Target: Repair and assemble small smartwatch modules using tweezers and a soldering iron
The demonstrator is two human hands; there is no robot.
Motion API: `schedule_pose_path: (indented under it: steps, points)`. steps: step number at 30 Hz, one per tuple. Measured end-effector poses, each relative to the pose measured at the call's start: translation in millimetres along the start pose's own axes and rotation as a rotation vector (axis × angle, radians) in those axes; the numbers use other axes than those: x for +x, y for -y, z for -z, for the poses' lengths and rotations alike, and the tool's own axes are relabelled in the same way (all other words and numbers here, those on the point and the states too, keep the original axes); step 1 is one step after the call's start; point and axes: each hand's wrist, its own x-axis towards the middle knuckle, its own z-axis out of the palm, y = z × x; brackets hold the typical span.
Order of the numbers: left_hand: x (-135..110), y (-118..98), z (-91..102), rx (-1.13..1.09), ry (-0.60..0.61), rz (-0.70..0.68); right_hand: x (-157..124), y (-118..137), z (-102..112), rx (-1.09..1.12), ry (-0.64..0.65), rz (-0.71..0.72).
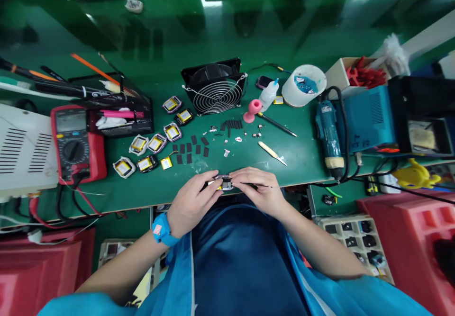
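Note:
At the near edge of the green bench, my left hand [194,196] has its fingers closed on an open smartwatch case [226,183] with dark and silvery parts inside. A yellow-wrapped battery [215,185] shows between its fingertips. My right hand [259,190] is closed around a thin dark tool [254,185], its fingertips at the case's right side; the tool's tip and exact kind cannot be made out. Just beyond my hands lie black rectangular pads [188,148], a loose yellow battery [166,163] and a knife with a pale handle [272,153].
Several watch cases [157,142] with batteries lie at left, near a red multimeter [76,143]. A fan [216,88] stands at the back. To the right are a dropper bottle [269,95], a pink stand [252,111], a white tub [304,86] and an electric screwdriver [329,133].

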Motion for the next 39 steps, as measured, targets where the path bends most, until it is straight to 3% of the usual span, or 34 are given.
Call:
schedule_pose_path:
  steps: [15,25,35,39]
  points:
    - [8.5,-2.8,5.1,0.004,0.087,-0.009,-1.3,-2.3,-2.5,-0.071,-0.014,0.082]
    - [7.4,-6.4,4.0,0.004,0.082,0.017,1.9,0.5,4.2,-0.002,0.009,0.025]
    - [6.5,-8.8,6.3,0.012,0.09,0.04,2.8,-4.4,3.6,0.013,0.058,0.095]
    - [6.4,-8.4,5.3,0.017,0.08,0.033,4.4,-3.2,5.0,0.019,0.066,0.03]
